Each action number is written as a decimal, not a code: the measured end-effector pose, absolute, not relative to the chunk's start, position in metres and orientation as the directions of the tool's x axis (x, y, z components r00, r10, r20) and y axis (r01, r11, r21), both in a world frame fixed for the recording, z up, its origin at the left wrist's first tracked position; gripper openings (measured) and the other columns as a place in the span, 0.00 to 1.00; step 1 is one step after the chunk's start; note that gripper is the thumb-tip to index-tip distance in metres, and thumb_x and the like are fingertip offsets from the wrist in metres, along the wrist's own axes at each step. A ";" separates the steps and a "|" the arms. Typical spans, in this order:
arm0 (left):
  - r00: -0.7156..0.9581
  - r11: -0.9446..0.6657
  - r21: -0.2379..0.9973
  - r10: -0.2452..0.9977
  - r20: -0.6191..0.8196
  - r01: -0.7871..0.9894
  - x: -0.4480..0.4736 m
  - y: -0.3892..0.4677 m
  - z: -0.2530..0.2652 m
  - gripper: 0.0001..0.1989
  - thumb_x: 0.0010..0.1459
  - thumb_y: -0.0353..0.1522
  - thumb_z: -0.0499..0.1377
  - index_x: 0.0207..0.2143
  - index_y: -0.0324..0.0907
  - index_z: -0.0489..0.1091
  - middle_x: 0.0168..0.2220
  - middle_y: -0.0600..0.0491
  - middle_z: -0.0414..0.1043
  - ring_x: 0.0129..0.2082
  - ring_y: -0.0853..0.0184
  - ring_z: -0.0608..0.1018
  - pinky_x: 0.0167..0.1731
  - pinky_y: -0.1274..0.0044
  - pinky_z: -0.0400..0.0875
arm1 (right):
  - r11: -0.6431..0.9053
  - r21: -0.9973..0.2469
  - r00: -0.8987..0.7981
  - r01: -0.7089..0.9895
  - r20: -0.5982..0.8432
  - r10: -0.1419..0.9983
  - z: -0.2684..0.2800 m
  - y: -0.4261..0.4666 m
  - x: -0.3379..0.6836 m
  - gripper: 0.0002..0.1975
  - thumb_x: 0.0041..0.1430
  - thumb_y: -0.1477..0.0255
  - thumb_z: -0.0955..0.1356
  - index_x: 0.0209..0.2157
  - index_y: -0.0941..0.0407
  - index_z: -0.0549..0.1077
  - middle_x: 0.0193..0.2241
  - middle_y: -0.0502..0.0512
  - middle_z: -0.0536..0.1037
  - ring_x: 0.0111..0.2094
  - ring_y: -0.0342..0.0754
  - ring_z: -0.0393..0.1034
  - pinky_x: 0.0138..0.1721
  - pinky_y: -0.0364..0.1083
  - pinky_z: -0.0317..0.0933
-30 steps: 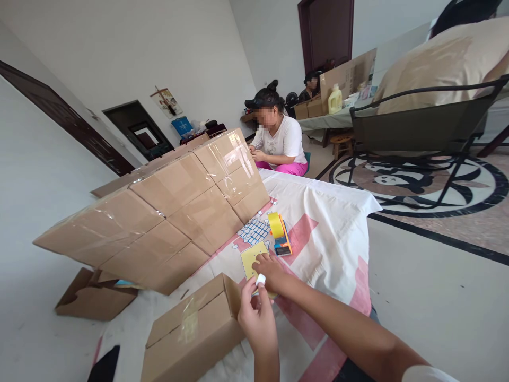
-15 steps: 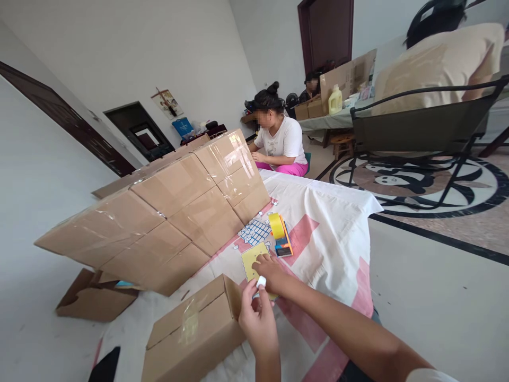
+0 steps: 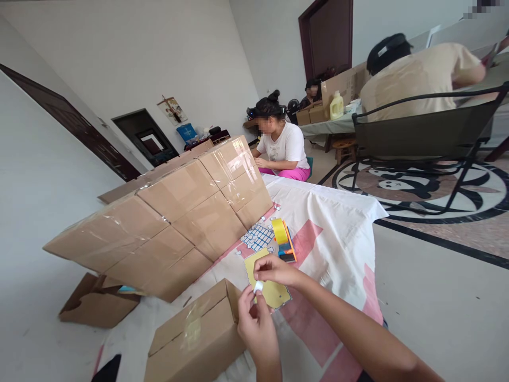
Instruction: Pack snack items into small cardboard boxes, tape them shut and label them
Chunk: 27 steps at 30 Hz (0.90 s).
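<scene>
Between the thumb and forefinger of my left hand (image 3: pixel 258 326) is a small white square piece (image 3: pixel 258 287). My right hand (image 3: pixel 276 269) is just above and right of it, thumb and fingers pinched together; what they hold, if anything, is too small to make out. Beneath both hands a yellow sheet (image 3: pixel 280 295) with a wavy outlined edge and small dots lies on the cloth, partly covered by them. Past it is a patch of small white pieces edged in blue (image 3: pixel 257 237). To its right stands a tape dispenser (image 3: pixel 287 249) with a yellow roll (image 3: pixel 279 231).
A closed cardboard box (image 3: pixel 199 329) sits left of my hands. Taped cardboard boxes (image 3: pixel 170 212) form a wall behind it, with an open box (image 3: pixel 99 302) further left. The pink-and-white cloth (image 3: pixel 334 254) covers the table. One person (image 3: pixel 284 143) sits beyond; another (image 3: pixel 413 79) sits at right.
My right hand has lifted off the yellow sheet and come in beside the white piece, fingers now pinched. My left hand keeps hold of the piece. The view has shifted slightly.
</scene>
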<state>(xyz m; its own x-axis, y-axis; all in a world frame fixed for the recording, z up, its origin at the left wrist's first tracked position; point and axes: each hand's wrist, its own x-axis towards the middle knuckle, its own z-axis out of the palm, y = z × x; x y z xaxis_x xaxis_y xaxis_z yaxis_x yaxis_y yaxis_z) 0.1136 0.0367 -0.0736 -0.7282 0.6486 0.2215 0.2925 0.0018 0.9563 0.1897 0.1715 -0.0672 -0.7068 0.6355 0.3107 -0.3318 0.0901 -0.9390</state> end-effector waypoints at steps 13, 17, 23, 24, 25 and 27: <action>-0.627 0.011 0.951 0.754 0.196 0.310 0.103 0.055 -0.081 0.31 0.58 0.48 0.59 0.58 0.41 0.62 0.50 0.36 0.77 0.27 0.62 0.82 0.29 0.70 0.78 | 0.174 -0.911 -0.574 -0.373 0.374 0.729 -0.071 0.175 0.190 0.22 0.55 0.53 0.74 0.27 0.58 0.71 0.23 0.47 0.71 0.25 0.40 0.62 0.29 0.41 0.55; -0.322 0.025 0.748 0.912 0.255 0.664 0.102 0.054 -0.116 0.22 0.57 0.39 0.59 0.53 0.41 0.72 0.55 0.37 0.74 0.54 0.50 0.77 0.54 0.59 0.73 | 0.142 -0.900 -0.480 -0.411 0.347 0.806 -0.067 0.177 0.191 0.22 0.55 0.52 0.73 0.28 0.57 0.68 0.21 0.45 0.69 0.23 0.39 0.61 0.27 0.41 0.55; -0.221 0.121 0.413 0.954 0.204 0.903 0.102 0.056 -0.155 0.29 0.56 0.37 0.60 0.60 0.44 0.69 0.66 0.44 0.63 0.67 0.47 0.63 0.65 0.54 0.58 | 0.094 -0.911 -0.508 -0.403 0.307 0.804 -0.066 0.176 0.190 0.20 0.57 0.54 0.72 0.30 0.55 0.65 0.16 0.42 0.67 0.18 0.40 0.62 0.24 0.41 0.53; -0.226 0.127 0.404 0.952 0.208 0.906 0.102 0.057 -0.157 0.29 0.57 0.38 0.59 0.61 0.44 0.68 0.66 0.44 0.63 0.67 0.48 0.63 0.65 0.54 0.58 | 0.097 -0.908 -0.507 -0.408 0.313 0.803 -0.066 0.175 0.190 0.20 0.57 0.54 0.72 0.30 0.55 0.65 0.16 0.42 0.67 0.18 0.40 0.63 0.24 0.41 0.54; -0.229 0.128 0.399 0.950 0.215 0.908 0.102 0.057 -0.157 0.28 0.59 0.39 0.59 0.62 0.44 0.68 0.66 0.44 0.64 0.67 0.48 0.63 0.65 0.54 0.58 | 0.104 -0.905 -0.504 -0.411 0.321 0.802 -0.067 0.175 0.190 0.20 0.57 0.54 0.71 0.31 0.55 0.65 0.16 0.42 0.67 0.18 0.40 0.63 0.24 0.41 0.55; -0.234 0.125 0.405 0.944 0.231 0.906 0.102 0.058 -0.155 0.27 0.61 0.40 0.56 0.62 0.44 0.68 0.65 0.44 0.65 0.66 0.48 0.64 0.65 0.53 0.57 | 0.123 -0.903 -0.496 -0.412 0.336 0.801 -0.068 0.176 0.189 0.20 0.58 0.53 0.70 0.31 0.55 0.65 0.16 0.42 0.68 0.18 0.40 0.62 0.25 0.41 0.56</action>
